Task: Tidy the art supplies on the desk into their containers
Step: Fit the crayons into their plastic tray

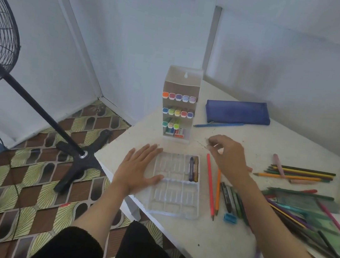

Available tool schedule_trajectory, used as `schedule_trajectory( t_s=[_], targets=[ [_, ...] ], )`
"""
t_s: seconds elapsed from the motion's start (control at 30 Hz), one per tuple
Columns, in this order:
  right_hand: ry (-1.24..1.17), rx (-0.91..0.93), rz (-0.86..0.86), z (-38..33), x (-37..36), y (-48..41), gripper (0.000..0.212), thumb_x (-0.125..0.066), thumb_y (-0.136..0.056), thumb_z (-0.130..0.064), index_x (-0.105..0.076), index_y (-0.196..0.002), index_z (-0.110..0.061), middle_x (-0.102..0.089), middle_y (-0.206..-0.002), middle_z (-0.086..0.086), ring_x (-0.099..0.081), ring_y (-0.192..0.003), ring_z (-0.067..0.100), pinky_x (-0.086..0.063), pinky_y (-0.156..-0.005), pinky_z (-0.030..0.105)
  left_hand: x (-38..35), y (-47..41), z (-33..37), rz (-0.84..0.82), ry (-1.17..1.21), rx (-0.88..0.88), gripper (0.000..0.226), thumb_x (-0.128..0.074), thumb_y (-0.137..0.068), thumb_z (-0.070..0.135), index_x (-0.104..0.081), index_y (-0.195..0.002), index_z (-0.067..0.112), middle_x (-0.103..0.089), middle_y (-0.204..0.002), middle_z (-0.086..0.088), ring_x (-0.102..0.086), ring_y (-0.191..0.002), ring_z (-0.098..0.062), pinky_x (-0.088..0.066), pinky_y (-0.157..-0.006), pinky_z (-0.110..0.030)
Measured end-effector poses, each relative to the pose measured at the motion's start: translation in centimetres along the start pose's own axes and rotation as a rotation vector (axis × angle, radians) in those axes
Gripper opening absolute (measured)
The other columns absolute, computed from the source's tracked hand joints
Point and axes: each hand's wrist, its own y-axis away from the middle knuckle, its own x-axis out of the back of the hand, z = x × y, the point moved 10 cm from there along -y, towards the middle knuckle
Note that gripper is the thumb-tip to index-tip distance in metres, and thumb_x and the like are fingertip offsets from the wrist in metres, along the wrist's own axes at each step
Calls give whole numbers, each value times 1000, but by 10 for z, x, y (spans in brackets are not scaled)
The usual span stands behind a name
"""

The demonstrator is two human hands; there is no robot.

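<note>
A clear plastic crayon tray (173,197) lies on the white desk (204,238) near its left edge, with two dark crayons (194,169) in its top right slots. My left hand (137,168) lies flat, fingers straight, touching the tray's left side. My right hand (228,155) hovers just right of the tray with fingers loosely curled and nothing visible in them. A red pencil (210,183) and an orange pencil (217,192) lie right of the tray. Behind the tray stands a white marker stand (182,80) with rows of coloured markers (179,97).
A blue pencil case (238,111) and a blue pen (220,125) lie at the back. Heaps of coloured pencils (302,174), dark pens (231,199), a blue sharpener (229,217) and a green pouch (314,211) crowd the right. A standing fan (82,156) is on the floor at left.
</note>
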Motion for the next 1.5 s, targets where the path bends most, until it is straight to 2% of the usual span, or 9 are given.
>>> schedule_trajectory(
  t_s=[0.07,0.13,0.37,0.6,0.83,1.0,1.07,1.23,1.5],
  targets=[
    [-173,-160,-115,-1,-16,5,13,-68,-84,-13,-66,-96,-16,-64,-83,-4,-60,-68,9,-45,-66,11,0,0,0,3,1,-1,86,-13,-71,87,2,-146,47,0,-157,21,6,-144,-2,1,-120,-40],
    [-223,-230,-180,-3,-34,13,13,-71,-81,-14,-64,-92,-18,-65,-78,-2,-62,-66,11,-43,-60,6,0,0,0,2,-3,0,85,-16,-72,85,1,-146,46,0,-157,21,7,-144,-1,2,-120,-40],
    [5,-135,-212,-16,-62,30,27,-66,-84,-15,-59,-110,-17,-56,-66,-7,-55,-68,15,-48,-74,31,0,-1,0,6,-4,2,88,-15,-72,86,-2,-148,44,-1,-157,21,6,-145,-2,2,-119,-40],
    [145,-145,-226,-4,-66,33,39,-66,-85,-26,-52,-121,-21,-58,-112,4,-53,-105,23,-45,-88,43,0,-1,-1,8,-1,1,90,-14,-71,87,-2,-148,44,-2,-157,20,5,-145,-2,3,-119,-38],
    [300,-161,-253,-2,-68,32,43,-61,-87,-38,-46,-126,-25,-52,-119,2,-47,-115,23,-32,-100,42,2,0,0,20,-2,4,81,-20,-76,79,-1,-147,45,-2,-157,21,6,-144,-1,5,-118,-35],
    [364,-52,-149,-8,-44,29,36,-59,-88,-40,-55,-120,-25,-53,-104,1,-51,-102,21,-33,-92,43,2,0,0,23,-8,3,82,-20,-76,79,-2,-148,44,-2,-157,21,6,-144,-1,5,-119,-36],
    [340,-87,-81,3,-23,24,22,-60,-88,-30,-62,-110,-25,-52,-96,0,-51,-98,20,-30,-94,42,2,0,0,22,-5,3,82,-20,-76,79,-3,-148,43,-2,-157,20,5,-144,-1,4,-119,-36],
    [405,-244,-62,41,21,23,10,-70,-80,-32,-68,-83,-22,-50,-85,-3,-49,-94,21,-27,-74,33,2,-1,0,27,-3,1,83,-20,-76,79,-3,-148,43,-2,-157,20,5,-145,-2,4,-119,-37],
    [492,-385,-148,84,41,42,13,-75,-77,-29,-73,-89,-24,-57,-91,3,-54,-94,26,-46,-80,41,3,1,1,47,18,-12,81,-22,-77,78,-6,-149,42,-4,-157,19,4,-144,-2,3,-119,-37]
  ],
)
